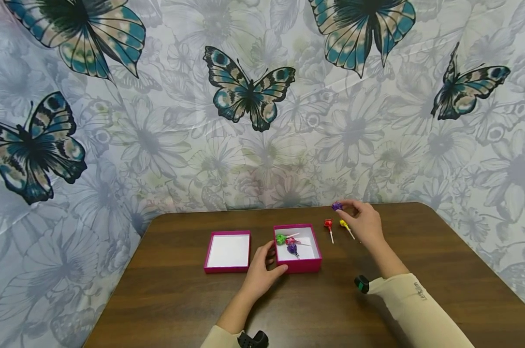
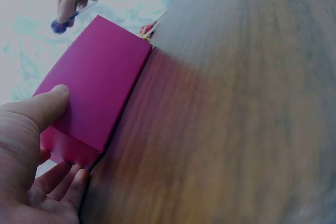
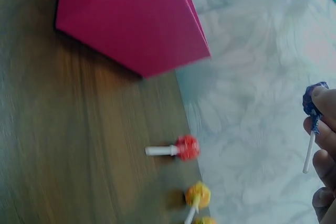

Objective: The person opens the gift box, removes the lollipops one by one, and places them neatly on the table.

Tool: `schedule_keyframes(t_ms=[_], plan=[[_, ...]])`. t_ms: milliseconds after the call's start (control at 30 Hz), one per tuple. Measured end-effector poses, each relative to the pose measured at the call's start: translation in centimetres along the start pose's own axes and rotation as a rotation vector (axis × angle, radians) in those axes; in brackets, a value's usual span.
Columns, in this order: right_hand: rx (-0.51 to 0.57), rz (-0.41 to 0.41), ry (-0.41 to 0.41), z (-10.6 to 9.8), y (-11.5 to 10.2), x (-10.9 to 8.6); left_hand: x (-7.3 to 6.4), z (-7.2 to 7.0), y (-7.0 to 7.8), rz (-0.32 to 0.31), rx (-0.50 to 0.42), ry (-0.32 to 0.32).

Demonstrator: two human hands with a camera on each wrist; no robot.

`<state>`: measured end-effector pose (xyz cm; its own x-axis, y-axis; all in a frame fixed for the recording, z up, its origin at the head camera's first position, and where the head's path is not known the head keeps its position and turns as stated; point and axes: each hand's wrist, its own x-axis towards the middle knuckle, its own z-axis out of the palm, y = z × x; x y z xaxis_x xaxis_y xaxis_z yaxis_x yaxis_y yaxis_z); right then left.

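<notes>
My right hand (image 1: 366,224) pinches a purple-wrapped lollipop (image 1: 337,206) by its head between thumb and fingers, raised above the table's far side. Its white stick points down in the right wrist view, where the purple lollipop (image 3: 313,103) is clearest. My left hand (image 1: 260,270) holds the near left corner of a pink box (image 1: 299,266), thumb on the front wall and fingers along the left side. Inside the box lie a green lollipop (image 1: 281,239), a pink lollipop (image 1: 290,240) and another purple lollipop (image 1: 292,249).
A red lollipop (image 1: 328,224) and a yellow lollipop (image 1: 344,224) lie right of the box. In the right wrist view a second yellow lollipop (image 3: 205,220) is partly cut off. The box's lid (image 1: 226,268) lies inside-up at left. Butterfly-patterned cloth hangs behind the brown table (image 1: 167,290).
</notes>
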<state>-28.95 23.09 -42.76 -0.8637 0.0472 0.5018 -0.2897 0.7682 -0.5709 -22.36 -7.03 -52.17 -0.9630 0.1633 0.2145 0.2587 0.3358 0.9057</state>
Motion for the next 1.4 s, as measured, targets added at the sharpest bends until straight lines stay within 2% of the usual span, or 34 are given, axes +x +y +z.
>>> schedule_keyframes(t_ms=[100, 333, 567, 767, 1033, 1400], plan=[[0.003, 0.043, 0.042, -0.6, 1.1, 0.2, 0.0, 0.0, 0.0, 0.001, 0.003, 0.001], [0.055, 0.23, 0.084, -2.3, 3.6, -0.1, 0.0, -0.1, 0.0, -0.001, 0.0, -0.003], [-0.002, 0.369, 0.097, -2.7, 7.0, -0.6, 0.0, 0.0, 0.0, -0.003, 0.0, -0.005], [-0.012, 0.492, 0.059, -2.4, 9.0, -1.3, 0.0, -0.1, 0.1, 0.002, 0.007, 0.0], [-0.041, 0.566, 0.044, -2.1, 10.7, -1.6, 0.0, -0.2, 0.3, -0.001, 0.007, -0.007], [-0.09, 0.627, -0.03, -1.5, 12.2, -1.5, 0.0, -0.1, 0.1, 0.0, 0.008, -0.001]])
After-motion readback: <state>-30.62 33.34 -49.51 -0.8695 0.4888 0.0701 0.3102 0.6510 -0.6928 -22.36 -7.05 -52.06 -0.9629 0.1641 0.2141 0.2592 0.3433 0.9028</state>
